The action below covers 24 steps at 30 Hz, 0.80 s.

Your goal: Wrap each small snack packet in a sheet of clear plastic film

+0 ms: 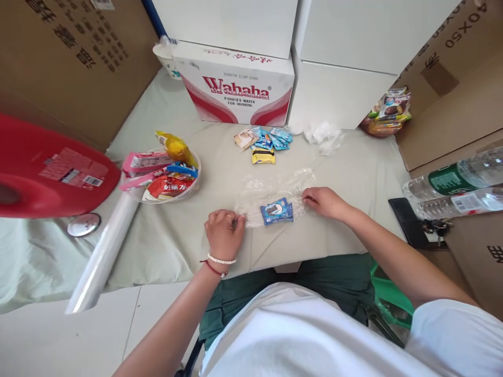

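Note:
A sheet of clear plastic film (255, 183) lies spread on the cloth-covered table in front of me. Two overlapping blue snack packets (277, 211) rest on it between my hands. My left hand (225, 233), with a white bead bracelet and a red cord at the wrist, is closed on the film's left edge. At the opposite edge, my right hand (324, 202) pinches the film between thumb and fingers. Beyond the film sits a small pile of light-blue packets (280, 137), with a beige packet (245, 139) and a yellow packet (263, 155) beside it.
To the left stand a bowl of snacks (198, 180), a roll of film (104, 251) and a red jug (51, 167). A Wahaha carton (239, 86) and crumpled plastic (323, 135) are behind. Bottles (451, 180) and a black phone (408, 222) lie right.

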{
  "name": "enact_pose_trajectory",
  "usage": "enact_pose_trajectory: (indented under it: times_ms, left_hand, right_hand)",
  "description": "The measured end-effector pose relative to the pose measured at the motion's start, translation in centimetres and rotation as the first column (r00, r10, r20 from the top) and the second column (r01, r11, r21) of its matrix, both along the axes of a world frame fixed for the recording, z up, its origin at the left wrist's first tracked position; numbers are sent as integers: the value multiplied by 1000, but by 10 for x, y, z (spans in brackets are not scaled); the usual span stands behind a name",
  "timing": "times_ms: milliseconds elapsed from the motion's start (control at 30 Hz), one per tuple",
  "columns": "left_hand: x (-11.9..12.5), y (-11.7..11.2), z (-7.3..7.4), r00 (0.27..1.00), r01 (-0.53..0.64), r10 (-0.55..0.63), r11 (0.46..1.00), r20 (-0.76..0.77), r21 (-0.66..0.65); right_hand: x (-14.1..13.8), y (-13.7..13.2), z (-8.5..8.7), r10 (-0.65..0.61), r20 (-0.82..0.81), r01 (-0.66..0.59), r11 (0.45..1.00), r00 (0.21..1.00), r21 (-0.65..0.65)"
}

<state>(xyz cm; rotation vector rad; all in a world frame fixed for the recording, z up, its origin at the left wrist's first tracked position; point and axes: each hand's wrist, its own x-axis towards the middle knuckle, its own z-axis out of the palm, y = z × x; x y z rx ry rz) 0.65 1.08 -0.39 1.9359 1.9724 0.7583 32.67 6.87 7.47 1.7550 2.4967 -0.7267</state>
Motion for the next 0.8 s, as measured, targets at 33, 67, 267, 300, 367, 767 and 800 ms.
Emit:
enact_pose_trajectory:
  times_ms: [33,67,267,300,367,767,800]
  left_hand:
    - [3,0,0,999,-36,36,999,-35,0]
    - [6,1,1,996,-60,59,998,-62,-1]
    - [15,10,3,981,-134,129,991,-142,-23]
    - [15,12,3,980,-131,124,991,-153,-35]
    - [17,18,5,980,-118,105,991,-167,-68]
    - [21,29,10,989,-136,125,975,-75,-173]
    - [19,30,9,990,-129,117,979,-82,-161]
  right_hand:
    - [-2,8,0,-9,68,10,1000,998,-13]
    - [-6,15,1,-13,118,13,1000,993,-1]
    - [-52,58,-3,84,117,-108,968,990,226]
    - [-62,66,-7,108,128,-133,968,986,213]
    - [-80,80,-14,149,173,-175,973,974,150]
    - [-98,22,24,421,298,-466,880,857,95]
    - [-96,8,23,458,303,-501,862,836,81]
